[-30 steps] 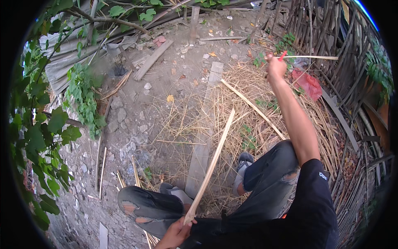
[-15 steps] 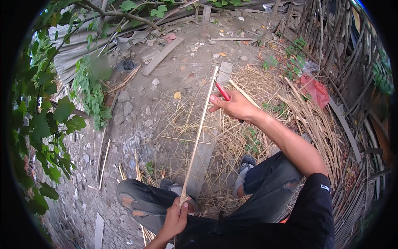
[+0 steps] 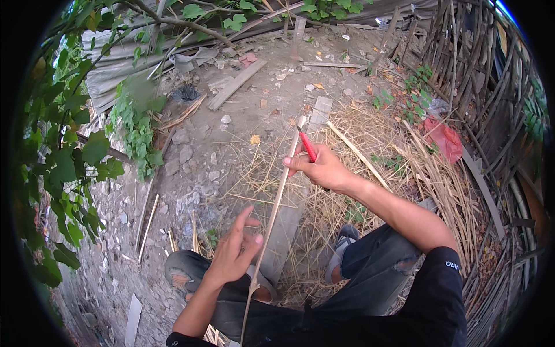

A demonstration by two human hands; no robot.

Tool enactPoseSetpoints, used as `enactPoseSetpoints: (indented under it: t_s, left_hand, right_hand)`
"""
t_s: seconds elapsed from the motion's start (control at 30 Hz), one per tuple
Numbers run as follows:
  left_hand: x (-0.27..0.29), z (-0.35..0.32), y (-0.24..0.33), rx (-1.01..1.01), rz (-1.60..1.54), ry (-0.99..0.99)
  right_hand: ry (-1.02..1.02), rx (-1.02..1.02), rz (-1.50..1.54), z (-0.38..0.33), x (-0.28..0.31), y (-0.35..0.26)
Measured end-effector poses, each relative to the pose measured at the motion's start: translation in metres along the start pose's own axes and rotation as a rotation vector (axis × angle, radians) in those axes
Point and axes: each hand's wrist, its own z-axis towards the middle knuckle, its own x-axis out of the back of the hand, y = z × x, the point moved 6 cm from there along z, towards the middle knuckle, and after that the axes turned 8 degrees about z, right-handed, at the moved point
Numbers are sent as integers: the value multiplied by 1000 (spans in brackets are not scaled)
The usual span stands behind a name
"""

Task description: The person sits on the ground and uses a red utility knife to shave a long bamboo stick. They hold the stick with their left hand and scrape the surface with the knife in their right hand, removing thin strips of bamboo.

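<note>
A long, thin, pale wooden strip (image 3: 276, 214) slants from in front of me down toward my lap, with a knotty bump on its lower part. My right hand (image 3: 325, 168) is closed near its far end, the thumb lying against the strip. The same hand grips a slim red tool (image 3: 308, 146) with a dark tip, which touches or nearly touches the strip; its exact kind is unclear. My left hand (image 3: 232, 253) is open, fingers apart, just left of the strip's lower half and holding nothing.
A grey board (image 3: 284, 231) lies on the ground between my feet. Straw-like splinters (image 3: 347, 130) and a bundle of pale strips (image 3: 448, 191) spread to the right, near a red plastic bag (image 3: 444, 139). A stick fence (image 3: 462, 63) stands at right; leafy branches (image 3: 63, 168) hang at left.
My left hand has let go of the strip's knotty lower part, moved up along it and opened. My right hand has come slightly nearer with the red tool and the strip.
</note>
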Motion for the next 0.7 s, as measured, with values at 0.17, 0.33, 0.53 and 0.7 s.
enactPoseSetpoints:
  t_s: [0.17, 0.33, 0.53, 0.7]
  left_hand:
    - [-23, 76, 5, -165, -136, 45]
    - [-40, 82, -5, 88, -540, -67]
    - [-35, 80, -18, 219, -650, -58]
    - [-36, 82, -19, 172, -552, -39]
  right_hand:
    - [-84, 65, -32, -16, -28, -17]
    - [-28, 75, -210, -8, -19, 5]
    - [-124, 184, -467, -26, -26, -8]
    - [-194, 126, -616, -26, -34, -6]
